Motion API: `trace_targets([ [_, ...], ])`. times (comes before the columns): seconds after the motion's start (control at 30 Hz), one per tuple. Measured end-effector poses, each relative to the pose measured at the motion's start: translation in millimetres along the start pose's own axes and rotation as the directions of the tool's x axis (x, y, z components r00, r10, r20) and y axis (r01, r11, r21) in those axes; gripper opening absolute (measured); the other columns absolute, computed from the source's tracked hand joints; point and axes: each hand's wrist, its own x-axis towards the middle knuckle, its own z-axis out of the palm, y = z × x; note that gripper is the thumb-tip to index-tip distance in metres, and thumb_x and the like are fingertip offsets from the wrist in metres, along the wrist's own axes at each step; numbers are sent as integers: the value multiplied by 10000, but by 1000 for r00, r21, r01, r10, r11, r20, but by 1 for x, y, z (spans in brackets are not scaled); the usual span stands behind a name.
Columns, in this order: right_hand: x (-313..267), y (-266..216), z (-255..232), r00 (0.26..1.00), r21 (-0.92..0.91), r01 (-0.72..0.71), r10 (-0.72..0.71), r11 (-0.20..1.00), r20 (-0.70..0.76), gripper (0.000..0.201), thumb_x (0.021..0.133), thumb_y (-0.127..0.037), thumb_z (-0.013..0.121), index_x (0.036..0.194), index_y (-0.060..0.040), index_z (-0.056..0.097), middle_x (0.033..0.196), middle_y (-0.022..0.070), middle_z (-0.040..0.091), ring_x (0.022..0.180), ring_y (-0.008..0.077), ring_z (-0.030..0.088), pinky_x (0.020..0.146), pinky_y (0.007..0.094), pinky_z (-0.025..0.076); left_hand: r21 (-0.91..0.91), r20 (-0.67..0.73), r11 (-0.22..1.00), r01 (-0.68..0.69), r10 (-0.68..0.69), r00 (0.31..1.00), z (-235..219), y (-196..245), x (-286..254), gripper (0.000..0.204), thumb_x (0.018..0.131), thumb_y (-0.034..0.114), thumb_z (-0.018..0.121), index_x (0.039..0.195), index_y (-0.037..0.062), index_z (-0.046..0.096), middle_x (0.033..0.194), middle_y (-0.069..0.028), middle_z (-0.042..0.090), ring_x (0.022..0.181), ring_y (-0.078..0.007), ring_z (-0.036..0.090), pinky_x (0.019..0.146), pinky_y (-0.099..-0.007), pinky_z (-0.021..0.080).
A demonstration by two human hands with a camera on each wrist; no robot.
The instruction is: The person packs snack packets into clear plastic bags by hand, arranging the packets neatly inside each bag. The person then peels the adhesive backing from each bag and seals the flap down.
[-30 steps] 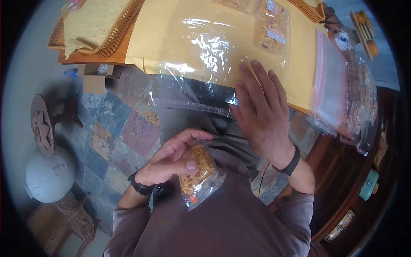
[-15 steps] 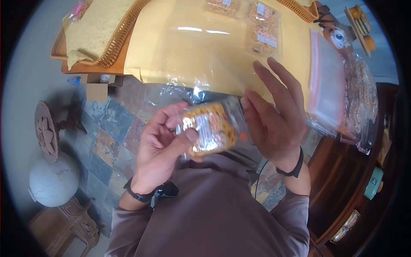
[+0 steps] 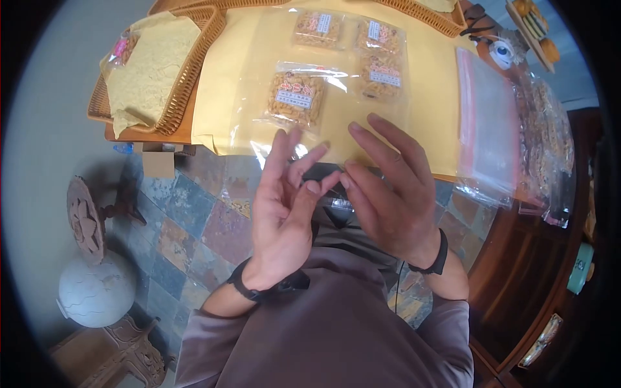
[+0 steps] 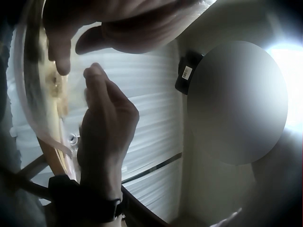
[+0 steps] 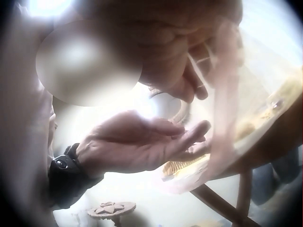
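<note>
A large clear bag (image 3: 255, 81) lies over the yellow surface, its near edge hanging over the front. Four wrapped noodle-like snack packets show through it; the nearest, a labelled packet (image 3: 294, 97), is just beyond the fingertips. My left hand (image 3: 284, 207) holds no packet, its fingers apart and loosely bent at the bag's near edge. My right hand (image 3: 394, 194) is beside it, thumb and index tips close together by the left fingers; whether they pinch film is unclear. In the left wrist view my right hand (image 4: 109, 118) shows those tips meeting.
A wicker basket (image 3: 171, 107) with yellow cloth stands at the left. Flat clear bags with pink strips (image 3: 485, 123) lie at the right, beside a pile of wrapped snacks (image 3: 543, 142). Below left are a round pale vase (image 3: 97, 291) and a cardboard box (image 3: 158, 163).
The packet my left hand held has moved onto the yellow surface under the clear film, and that hand has let go. My right hand's thumb and index have come closer together.
</note>
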Motion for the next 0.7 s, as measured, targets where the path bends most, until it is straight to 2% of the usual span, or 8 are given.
trace_targets([
  [0.17, 1, 1, 6, 998, 24, 24, -23, 999, -53, 206, 768, -2, 797, 955, 16, 711, 1294, 187, 662, 1247, 423, 601, 950, 473, 547, 73, 2, 997, -3, 3, 1000, 5, -2, 25, 741, 982, -173, 407, 1640, 45, 146, 1670, -167, 208, 1428, -319, 461, 1047, -387, 543],
  [0.23, 0, 1, 6, 999, 37, 14, -12, 999, -32, 207, 768, -15, 802, 951, 11, 709, 1297, 176, 661, 1257, 412, 596, 956, 473, 542, 168, 128, 978, 122, -144, 981, -1, -2, 34, 754, 974, -184, 408, 1640, 47, 139, 1666, -171, 206, 1394, -314, 505, 1018, -368, 557],
  [0.27, -1, 3, 8, 999, 39, 12, -11, 999, -38, 207, 768, -15, 802, 951, 11, 709, 1297, 176, 661, 1257, 412, 596, 956, 473, 542, 174, 130, 977, 121, -144, 981, -3, -1, 34, 754, 974, -184, 408, 1640, 47, 139, 1666, -171, 206, 1394, -314, 505, 1018, -368, 557],
  [0.33, -2, 7, 13, 995, 19, 58, -56, 998, -80, 198, 773, -81, 783, 929, -8, 684, 1281, 167, 652, 1257, 374, 595, 982, 507, 522, 60, 105, 995, 80, -86, 991, -5, 1, 29, 759, 970, -188, 402, 1639, 50, 136, 1656, -173, 225, 1367, -314, 534, 995, -373, 578],
  [0.37, -2, 7, 13, 995, 20, 51, -50, 998, -87, 198, 773, -81, 783, 929, -8, 684, 1281, 167, 652, 1257, 374, 595, 982, 507, 522, 68, 110, 994, 84, -91, 990, -4, 2, 26, 759, 970, -188, 402, 1639, 50, 136, 1656, -173, 225, 1367, -314, 534, 995, -373, 578],
  [0.47, -2, 7, 14, 996, 40, 39, -36, 998, -82, 191, 781, -90, 779, 932, -8, 692, 1276, 159, 653, 1265, 365, 589, 987, 506, 520, 175, -56, 985, 0, 10, 998, -1, 7, 23, 764, 980, -168, 409, 1643, 58, 102, 1644, -190, 238, 1345, -309, 550, 974, -381, 598],
  [0.63, -4, 6, 24, 996, 77, 46, -40, 996, -75, 194, 796, -95, 771, 950, 2, 703, 1271, 153, 650, 1272, 361, 581, 991, 509, 518, 147, -92, 989, 23, -9, 996, -1, 5, 47, 758, 1005, -115, 420, 1642, 53, 43, 1463, -284, 491, 1188, -255, 649, 958, -382, 605],
  [0.7, -5, 6, 24, 997, 90, 31, -25, 995, -69, 207, 779, -74, 793, 953, 3, 712, 1287, 155, 655, 1270, 373, 582, 990, 500, 517, 157, -49, 986, 54, -47, 998, -3, 7, 52, 754, 1008, -108, 424, 1640, 40, 41, 1424, -293, 527, 1161, -247, 663, 944, -368, 602],
])
